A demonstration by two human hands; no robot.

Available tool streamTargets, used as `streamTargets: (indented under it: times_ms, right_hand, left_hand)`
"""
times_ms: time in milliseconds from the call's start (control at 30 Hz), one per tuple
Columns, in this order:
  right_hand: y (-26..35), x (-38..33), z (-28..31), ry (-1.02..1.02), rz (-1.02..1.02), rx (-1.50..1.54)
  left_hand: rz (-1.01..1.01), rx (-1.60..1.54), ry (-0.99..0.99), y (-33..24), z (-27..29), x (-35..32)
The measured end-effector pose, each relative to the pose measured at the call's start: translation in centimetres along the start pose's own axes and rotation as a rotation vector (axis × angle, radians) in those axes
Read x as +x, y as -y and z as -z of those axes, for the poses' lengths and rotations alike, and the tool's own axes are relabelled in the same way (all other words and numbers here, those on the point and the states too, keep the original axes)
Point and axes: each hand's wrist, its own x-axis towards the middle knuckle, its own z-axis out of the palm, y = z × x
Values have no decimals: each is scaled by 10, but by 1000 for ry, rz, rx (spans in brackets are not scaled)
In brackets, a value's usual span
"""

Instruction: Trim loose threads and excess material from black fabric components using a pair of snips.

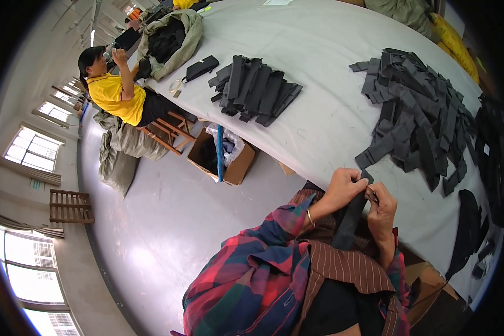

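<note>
A dark grey fabric strip [350, 223] hangs from my left hand [343, 193], which pinches its upper end between thumb and fingers. My right hand [381, 211] is closed right beside it, its fingertips meeting the strip's edge. Something small, thin and dark shows between the right fingers, too small to name. Both hands are above my lap, at the near edge of the white-covered table [325, 53]. Beyond them lies a large loose pile of similar dark strips [414, 112]. A neater, layered stack of strips [255, 89] lies farther left.
Black fabric pieces [467, 224] lie at the table's right. A dark pouch [200, 68] and a tape roll [175, 86] sit near the left edge. Below stands an open cardboard box [241, 171]. A co-worker in yellow [115, 98] sits by a sack [193, 33] of dark fabric.
</note>
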Motion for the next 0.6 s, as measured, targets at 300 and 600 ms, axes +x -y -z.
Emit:
streamTargets:
  times_ms: [300, 600]
  right_hand:
    - [4, -4, 15, -163, -297, 178]
    - [8, -9, 27, -187, -137, -80]
  left_hand:
    - [49, -110, 51, -20, 6, 3]
    - [242, -431, 40, -23, 23, 6]
